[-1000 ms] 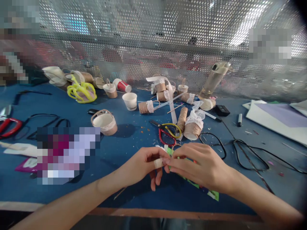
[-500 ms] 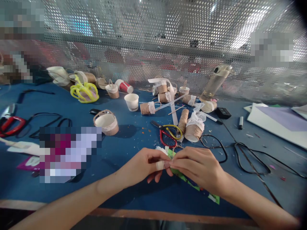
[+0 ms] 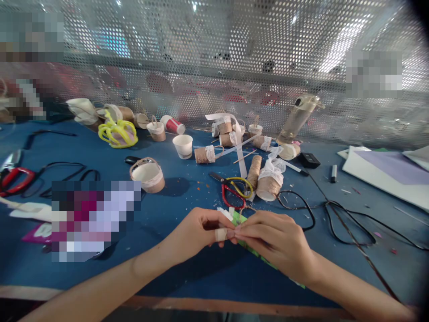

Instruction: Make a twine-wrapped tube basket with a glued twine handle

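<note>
My left hand [image 3: 196, 230] and my right hand [image 3: 276, 237] meet low over the front of the table, fingertips pressed together. A thin loop of brown twine [image 3: 247, 208] rises from between the pinched fingers; its lower part is hidden. Pale tape [image 3: 221, 234] wraps one left finger. Beneath the right hand lies a green packet [image 3: 238, 217], mostly covered. Just beyond the hands are scissors [image 3: 233, 197] with red and yellow handles. Beside them lie a twine-wrapped roll [image 3: 254, 171] and a twine-wrapped cup [image 3: 269, 184] with white lace.
A lace-trimmed cup basket [image 3: 150, 178] stands left of centre, a white paper cup [image 3: 183, 146] behind it. Small twine-covered cups [image 3: 228, 138] cluster along the perforated metal screen [image 3: 214, 67], near a bottle [image 3: 297, 118]. Black cord [image 3: 350, 230] and paper sheets [image 3: 385, 176] lie right, red-handled pliers [image 3: 18, 179] far left.
The hands stay together at almost the same spot. My left hand's lower fingers have curled in, and less of the green packet shows under my right hand. The view has shifted slightly.
</note>
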The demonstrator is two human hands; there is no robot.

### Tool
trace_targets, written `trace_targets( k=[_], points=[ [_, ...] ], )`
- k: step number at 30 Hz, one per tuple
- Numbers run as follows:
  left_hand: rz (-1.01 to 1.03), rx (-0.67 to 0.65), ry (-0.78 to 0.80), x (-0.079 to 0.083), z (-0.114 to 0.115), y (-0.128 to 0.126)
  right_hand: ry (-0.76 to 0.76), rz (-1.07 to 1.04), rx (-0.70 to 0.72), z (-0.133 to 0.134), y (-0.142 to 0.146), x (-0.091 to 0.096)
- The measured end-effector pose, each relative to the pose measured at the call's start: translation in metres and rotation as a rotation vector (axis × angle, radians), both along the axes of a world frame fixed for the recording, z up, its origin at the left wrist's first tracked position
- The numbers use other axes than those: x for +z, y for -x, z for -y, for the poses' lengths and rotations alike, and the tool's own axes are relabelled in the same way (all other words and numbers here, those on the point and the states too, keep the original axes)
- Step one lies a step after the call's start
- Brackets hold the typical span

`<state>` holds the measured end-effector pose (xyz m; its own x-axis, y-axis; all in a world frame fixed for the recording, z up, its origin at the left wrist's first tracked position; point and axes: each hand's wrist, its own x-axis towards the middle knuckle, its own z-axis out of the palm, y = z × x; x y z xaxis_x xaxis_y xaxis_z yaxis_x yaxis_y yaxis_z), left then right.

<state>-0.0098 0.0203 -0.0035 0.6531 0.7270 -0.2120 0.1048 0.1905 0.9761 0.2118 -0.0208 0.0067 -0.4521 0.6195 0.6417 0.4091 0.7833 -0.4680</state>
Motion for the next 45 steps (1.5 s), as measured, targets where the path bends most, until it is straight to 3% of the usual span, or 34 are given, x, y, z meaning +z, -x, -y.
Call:
trace_targets(
  k=[8, 14, 16, 20, 22, 24, 26, 30, 32, 34, 39, 45],
  points=[
    [0.045, 0.075, -0.002, 0.003, 0.001, -0.001, 0.016, -0.045, -0.021, -0.001, 0.002, -0.003],
    [0.038, 0.085, -0.174, 0.011, 0.004, 0.000, 0.149, -0.153, -0.007, 0.001, 0.005, 0.004],
    [-0.033, 0.102, -0.328, 0.015, 0.009, 0.002, 0.224, -0.188, -0.027, 0.003, 0.005, 0.005],
    [-0.077, 0.069, -1.002, 0.016, 0.016, 0.007, 0.317, -0.235, -0.062, 0.004, 0.006, 0.006],
    [-0.047, 0.036, -1.210, 0.015, 0.016, 0.008, 0.300, -0.249, -0.052, 0.004, 0.006, 0.006],
    [-0.075, 0.029, -1.131, 0.014, 0.012, 0.008, 0.248, -0.251, -0.029, 0.004, 0.005, 0.006],
    [-0.132, -0.001, -0.894, 0.016, 0.008, 0.008, 0.165, -0.235, 0.002, 0.003, 0.003, 0.004],
    [-0.145, -0.267, -0.543, 0.022, 0.001, 0.008, -0.010, -0.168, 0.084, 0.003, -0.001, -0.001],
    [-0.130, -0.326, -0.458, 0.023, 0.001, 0.008, -0.028, -0.151, 0.123, 0.002, -0.003, -0.002],
    [-0.129, -0.312, -0.474, 0.022, 0.001, 0.009, 0.004, -0.156, 0.154, 0.001, -0.003, -0.002],
    [-0.141, -0.250, -0.814, 0.017, 0.001, 0.009, 0.075, -0.183, 0.149, -0.001, -0.001, 0.000],
    [-0.313, -0.074, -1.501, 0.010, 0.004, 0.009, 0.168, -0.188, 0.021, 0.001, 0.001, 0.001]
  ],
)
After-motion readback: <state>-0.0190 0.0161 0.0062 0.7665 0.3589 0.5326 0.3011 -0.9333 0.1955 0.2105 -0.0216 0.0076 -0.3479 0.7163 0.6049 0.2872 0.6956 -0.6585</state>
